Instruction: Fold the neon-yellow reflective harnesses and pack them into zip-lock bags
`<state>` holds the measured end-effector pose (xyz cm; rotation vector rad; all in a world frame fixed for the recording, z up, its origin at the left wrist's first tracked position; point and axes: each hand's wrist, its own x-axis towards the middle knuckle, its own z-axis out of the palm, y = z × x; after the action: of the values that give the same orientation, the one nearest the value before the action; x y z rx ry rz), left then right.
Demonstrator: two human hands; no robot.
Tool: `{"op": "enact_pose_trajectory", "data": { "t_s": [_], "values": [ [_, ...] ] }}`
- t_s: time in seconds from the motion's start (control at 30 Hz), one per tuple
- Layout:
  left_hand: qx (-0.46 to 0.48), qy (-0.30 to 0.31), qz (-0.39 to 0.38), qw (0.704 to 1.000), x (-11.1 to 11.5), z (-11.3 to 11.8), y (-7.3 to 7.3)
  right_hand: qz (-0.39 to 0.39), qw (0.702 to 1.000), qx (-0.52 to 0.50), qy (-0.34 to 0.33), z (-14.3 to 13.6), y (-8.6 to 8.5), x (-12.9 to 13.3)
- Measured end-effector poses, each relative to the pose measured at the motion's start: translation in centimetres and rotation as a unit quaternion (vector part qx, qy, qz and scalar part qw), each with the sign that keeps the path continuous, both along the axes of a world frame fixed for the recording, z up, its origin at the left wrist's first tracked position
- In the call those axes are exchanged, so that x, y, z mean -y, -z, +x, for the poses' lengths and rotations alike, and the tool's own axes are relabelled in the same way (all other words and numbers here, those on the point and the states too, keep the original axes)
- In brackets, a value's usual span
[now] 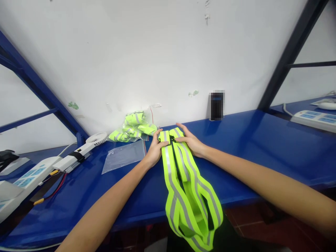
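Observation:
Bright yellow-green straps with grey reflective stripes (193,196) hang in loops over the front edge of the blue table. My left hand (155,148) grips the upper left end of the straps, thumb on top. On the upper right end, my right hand (191,141) holds the bands between thumb and fingers. A dark piece, too small to make out, shows between the two hands. Left of my left hand, a flat clear plastic bag (124,155) lies on the table. Behind it are several clear bags with rolled yellow-green straps (133,126) inside.
The blue table (236,140) meets a white wall. A blurred dark object (217,105) stands against the wall. At left lie a white fan (97,138), a power strip (34,176) and red and black wires (56,189). Another power strip (315,119) is at right.

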<state>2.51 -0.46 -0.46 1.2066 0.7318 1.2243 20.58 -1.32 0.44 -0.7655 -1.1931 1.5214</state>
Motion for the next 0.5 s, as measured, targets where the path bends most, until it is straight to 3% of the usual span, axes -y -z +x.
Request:
{"op": "enact_pose_trajectory", "data": {
  "t_s": [0.2, 0.37, 0.5],
  "values": [
    [-0.018, 0.051, -0.055, 0.997, -0.2, -0.4, -0.2, 0.006, 1.0, 0.015, -0.021, 0.1, 0.6, -0.5],
    [-0.042, 0.063, -0.006, 0.997, -0.5, -0.6, 0.7, -0.002, 1.0, 0.028, -0.012, 0.2, 0.7, -0.4],
    [-0.052, 0.036, 0.023, 0.998, -0.9, -0.7, 1.3, 0.034, 0.996, 0.078, -0.013, 0.5, 0.4, -0.3]
  ]
}}
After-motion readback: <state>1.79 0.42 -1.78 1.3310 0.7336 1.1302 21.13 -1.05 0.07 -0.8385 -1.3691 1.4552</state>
